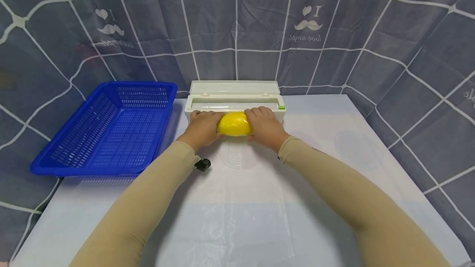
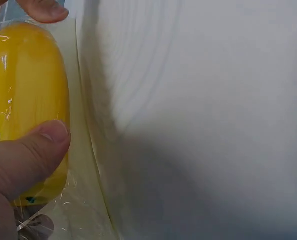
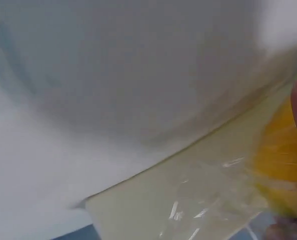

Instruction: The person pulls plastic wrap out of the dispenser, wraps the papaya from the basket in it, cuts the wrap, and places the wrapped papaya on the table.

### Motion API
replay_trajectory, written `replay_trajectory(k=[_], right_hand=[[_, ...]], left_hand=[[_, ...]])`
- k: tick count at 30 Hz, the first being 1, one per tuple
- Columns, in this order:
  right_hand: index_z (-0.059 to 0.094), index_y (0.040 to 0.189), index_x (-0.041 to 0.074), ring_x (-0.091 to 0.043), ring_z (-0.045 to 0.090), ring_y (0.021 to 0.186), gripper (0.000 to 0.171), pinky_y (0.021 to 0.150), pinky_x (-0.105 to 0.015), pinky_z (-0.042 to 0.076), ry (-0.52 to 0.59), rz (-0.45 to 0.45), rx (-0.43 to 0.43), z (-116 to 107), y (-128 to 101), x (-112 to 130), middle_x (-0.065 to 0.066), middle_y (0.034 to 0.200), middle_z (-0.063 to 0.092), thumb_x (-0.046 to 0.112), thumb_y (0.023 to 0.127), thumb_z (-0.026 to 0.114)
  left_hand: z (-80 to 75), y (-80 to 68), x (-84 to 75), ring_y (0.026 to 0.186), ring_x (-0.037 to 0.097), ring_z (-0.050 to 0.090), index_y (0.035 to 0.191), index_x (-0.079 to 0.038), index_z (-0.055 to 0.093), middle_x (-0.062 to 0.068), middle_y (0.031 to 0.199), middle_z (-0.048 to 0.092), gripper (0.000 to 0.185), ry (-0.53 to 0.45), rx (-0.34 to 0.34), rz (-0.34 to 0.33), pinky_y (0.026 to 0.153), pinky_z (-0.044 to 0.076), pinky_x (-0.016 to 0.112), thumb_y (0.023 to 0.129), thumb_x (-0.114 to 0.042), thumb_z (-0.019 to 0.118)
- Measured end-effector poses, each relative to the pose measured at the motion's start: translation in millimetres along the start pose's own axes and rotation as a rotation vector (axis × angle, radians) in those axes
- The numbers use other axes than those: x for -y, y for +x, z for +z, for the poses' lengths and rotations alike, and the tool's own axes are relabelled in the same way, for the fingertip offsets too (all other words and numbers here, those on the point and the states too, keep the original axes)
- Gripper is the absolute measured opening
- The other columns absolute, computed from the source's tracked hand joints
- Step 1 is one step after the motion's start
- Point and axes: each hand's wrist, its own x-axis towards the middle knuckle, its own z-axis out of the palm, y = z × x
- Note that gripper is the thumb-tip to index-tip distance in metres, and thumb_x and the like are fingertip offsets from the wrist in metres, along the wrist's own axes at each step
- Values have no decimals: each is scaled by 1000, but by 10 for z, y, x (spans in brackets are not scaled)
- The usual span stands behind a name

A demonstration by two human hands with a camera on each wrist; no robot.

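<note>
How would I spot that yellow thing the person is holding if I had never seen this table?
Find the white table, then the long white dispenser box at its far edge. Just before it, between the left hand and right hand, lies the yellow fruit, the only yellow, film-wrapped thing there.

A smooth, glossy yellow fruit (image 1: 233,124) — lemon-shaped, lying on its side — sits near the table's (image 1: 334,201) far edge, about midway along it. Clear cling film (image 2: 86,200) is drawn over it, crinkled and shiny, its loose edge lying flat on the table — the left hand (image 1: 202,129) and right hand (image 1: 265,127) clasp its two ends.
</note>
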Motion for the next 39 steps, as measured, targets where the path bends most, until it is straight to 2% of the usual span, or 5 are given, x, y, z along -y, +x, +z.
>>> replay_trajectory(k=[10, 17, 28, 34, 39], right_hand=[[52, 143, 3, -34, 53, 134, 73, 124, -47, 32, 79, 8, -12, 111, 13, -99, -14, 139, 64, 30, 86, 89], [57, 143, 7, -38, 42, 138, 73, 124, -52, 29, 85, 31, -33, 170, 12, -132, -16, 144, 53, 38, 84, 89], [54, 147, 4, -33, 48, 131, 75, 123, -49, 30, 81, 48, 20, 166, 14, -94, -13, 132, 60, 40, 88, 85], [49, 151, 2, -35, 51, 136, 82, 127, -48, 28, 132, 60, 9, 182, 9, -102, -17, 141, 60, 38, 87, 86], [56, 146, 5, -34, 51, 133, 76, 125, -49, 30, 122, 47, -24, 176, 1, -111, -14, 135, 63, 39, 85, 88]], left_hand=[[-17, 15, -16, 136, 36, 52, 154, -18, 53, 10, 148, 60, 74, 9, 46, -6, 120, 20, 60, 90, -39, 84], [-4, 26, -11, 136, 35, 50, 153, -18, 54, 11, 147, 57, 73, 15, 75, -6, 120, 20, 59, 90, -40, 84], [3, 9, 35, 136, 37, 55, 150, -16, 50, 9, 147, 64, 72, -16, 52, 0, 123, 14, 62, 90, -35, 85], [-23, -1, 44, 126, 36, 63, 140, -17, 56, 8, 134, 71, 63, -36, 17, 7, 122, 15, 63, 87, -31, 88], [-17, 13, 60, 129, 33, 62, 145, -19, 58, 8, 140, 69, 68, -18, -2, 0, 122, 15, 65, 86, -33, 89]])
